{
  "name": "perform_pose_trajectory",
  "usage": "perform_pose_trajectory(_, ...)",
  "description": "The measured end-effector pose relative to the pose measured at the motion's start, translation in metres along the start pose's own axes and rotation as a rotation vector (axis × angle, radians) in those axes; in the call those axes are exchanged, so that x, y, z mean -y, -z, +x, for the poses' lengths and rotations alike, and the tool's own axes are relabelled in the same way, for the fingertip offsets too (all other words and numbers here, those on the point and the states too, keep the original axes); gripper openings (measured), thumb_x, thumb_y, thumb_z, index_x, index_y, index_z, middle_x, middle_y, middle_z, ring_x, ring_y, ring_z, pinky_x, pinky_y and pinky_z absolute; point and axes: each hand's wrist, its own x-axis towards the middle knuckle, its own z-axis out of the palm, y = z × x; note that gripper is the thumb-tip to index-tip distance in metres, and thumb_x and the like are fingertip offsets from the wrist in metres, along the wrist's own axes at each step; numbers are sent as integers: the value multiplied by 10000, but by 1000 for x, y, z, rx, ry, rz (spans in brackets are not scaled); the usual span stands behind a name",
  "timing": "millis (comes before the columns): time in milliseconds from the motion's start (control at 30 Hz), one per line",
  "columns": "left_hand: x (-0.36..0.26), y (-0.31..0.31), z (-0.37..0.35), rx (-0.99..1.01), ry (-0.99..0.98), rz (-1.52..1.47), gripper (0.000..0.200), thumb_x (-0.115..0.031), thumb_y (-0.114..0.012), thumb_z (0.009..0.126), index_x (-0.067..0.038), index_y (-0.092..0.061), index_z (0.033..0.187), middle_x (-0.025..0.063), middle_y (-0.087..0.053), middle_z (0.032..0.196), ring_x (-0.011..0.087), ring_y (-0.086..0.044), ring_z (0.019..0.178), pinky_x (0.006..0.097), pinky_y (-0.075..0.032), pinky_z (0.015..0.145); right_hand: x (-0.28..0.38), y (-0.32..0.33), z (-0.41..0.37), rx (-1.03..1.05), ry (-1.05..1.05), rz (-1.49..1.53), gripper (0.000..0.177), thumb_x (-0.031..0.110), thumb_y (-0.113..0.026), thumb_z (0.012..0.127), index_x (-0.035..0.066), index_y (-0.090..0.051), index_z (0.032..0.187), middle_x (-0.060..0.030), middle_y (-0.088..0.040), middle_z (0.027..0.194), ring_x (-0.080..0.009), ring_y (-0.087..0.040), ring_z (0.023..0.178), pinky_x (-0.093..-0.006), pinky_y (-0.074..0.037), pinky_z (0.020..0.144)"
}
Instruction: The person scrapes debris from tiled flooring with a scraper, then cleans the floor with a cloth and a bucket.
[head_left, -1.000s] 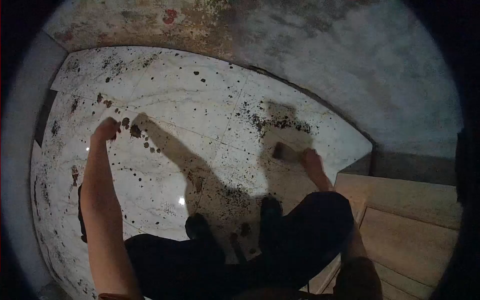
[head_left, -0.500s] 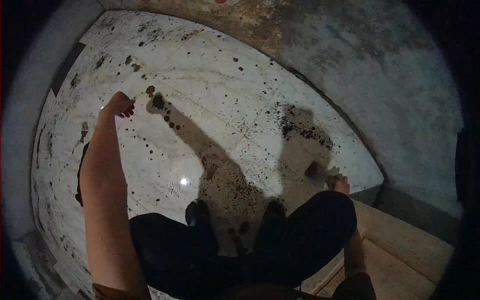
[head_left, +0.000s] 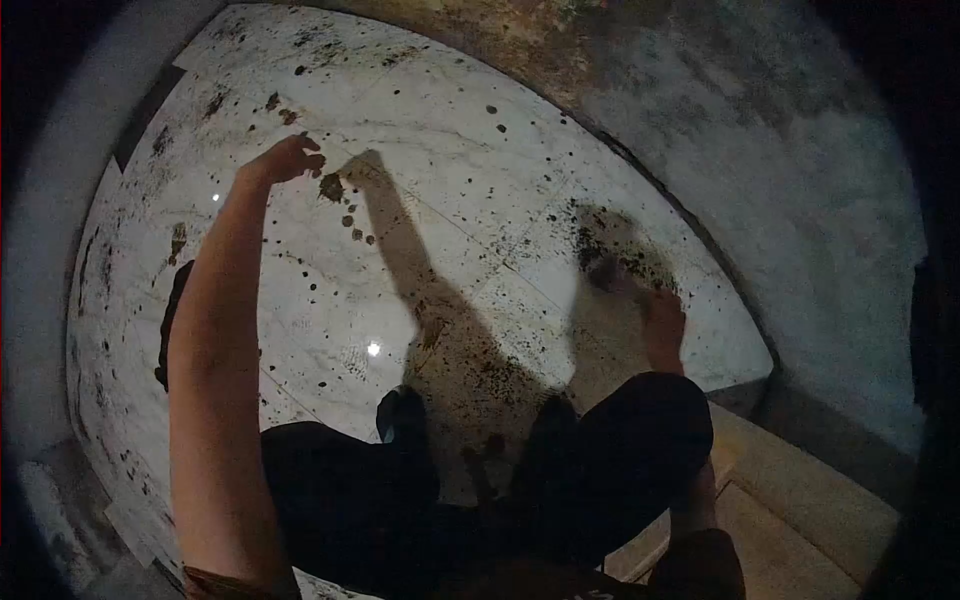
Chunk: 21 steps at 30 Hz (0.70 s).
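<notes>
My left hand (head_left: 290, 158) reaches over the pale marbled floor (head_left: 470, 190), its fingers curled beside a dark clump (head_left: 332, 187). Whatever lies between those fingers is too small to make out. A short trail of dark round spots (head_left: 348, 221) runs below the clump. Dim and blurred in shadow, my right hand (head_left: 663, 315) is above my right knee, its fingers bent. A dark brownish object (head_left: 608, 274) is just left of it, close to dark scattered crumbs (head_left: 640, 262); whether the hand grips that object is unclear.
My dark-clad knees (head_left: 650, 430) are bent over the floor, and a shoe (head_left: 402, 410) shows between them. A stained grey wall (head_left: 760, 150) borders the floor at the upper right. A brown ledge (head_left: 800, 480) is at the lower right. Shadows cross the middle.
My left hand has moved up and right, closer to the dark clump. My right hand has risen from beside my knee, and the brownish object has moved up and slightly left. The view has shifted slightly.
</notes>
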Motion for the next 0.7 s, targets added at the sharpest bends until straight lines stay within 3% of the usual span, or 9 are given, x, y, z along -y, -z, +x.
perform_pose_trajectory(67,-27,-1,-12,-224,41,162,485,-357,-607,871,-37,-554,1231,106,-699,880,259,-665,810,401,-514,739,-80,3,-12,-2,-209,-131,291,118,-614,829,33,-614,1108,-102,-587,1109,-302,-569,1032,-447,-460,823)
perform_pose_trajectory(133,-31,3,-2,-132,66,187,477,-355,-606,871,-43,-555,1228,121,-690,922,259,-659,863,400,-510,774,-98,46,-36,47,-213,-202,264,160,-548,876,33,-624,1095,-116,-586,1099,-317,-530,1047,-466,-449,815)
perform_pose_trajectory(233,-68,-7,9,39,215,150,454,-349,-612,866,-84,-555,1229,130,-620,1153,248,-603,1057,389,-481,894,-233,-87,-35,-194,84,120,277,188,-520,885,23,-638,1073,-128,-586,1109,-322,-510,1061,-474,-438,815)
perform_pose_trajectory(300,-87,-31,23,-62,-20,416,480,-363,-592,896,-71,-524,1271,140,-646,1114,257,-614,1029,403,-488,884,-77,-9,-22,72,33,-135,278,198,-527,878,21,-648,1055,-137,-573,1149,-326,-497,1104,-474,-430,835)
perform_pose_trajectory(333,-125,-30,14,29,-36,462,448,-360,-577,909,-102,-529,1272,133,-640,1134,261,-615,1033,409,-489,887,-53,-34,-10,83,43,304,270,198,-530,880,32,-652,1055,-150,-552,1192,-330,-480,1136,-464,-432,845)
perform_pose_trajectory(400,-171,-41,8,27,-53,365,421,-346,-574,915,-100,-544,1256,136,-634,1151,271,-614,1036,413,-490,891,69,-10,1,119,190,-101,239,166,-593,832,47,-663,1027,-145,-565,1158,-301,-483,1133,-468,-432,867)
perform_pose_trajectory(500,-179,-72,40,-3,-247,285,403,-317,-567,924,-78,-551,1248,136,-632,1156,277,-618,1019,411,-497,886,148,2,26,-72,298,102,261,192,-637,817,114,-671,1065,-104,-618,1098,-303,-583,974,-411,-473,854)
perform_pose_trajectory(533,-188,-75,32,13,-201,182,396,-315,-559,929,-72,-554,1242,139,-633,1151,278,-618,1022,410,-497,889,161,12,28,-116,419,100,265,194,-637,816,122,-672,1070,-109,-627,1079,-306,-580,979,-417,-467,865)
perform_pose_trajectory(700,-148,-92,-5,-40,-57,274,361,-318,-534,938,-83,-565,1210,127,-622,1164,282,-603,1065,415,-485,917,15,29,28,85,89,81,279,252,-581,856,93,-680,1063,-117,-614,1104,-293,-555,1047,-421,-448,890)
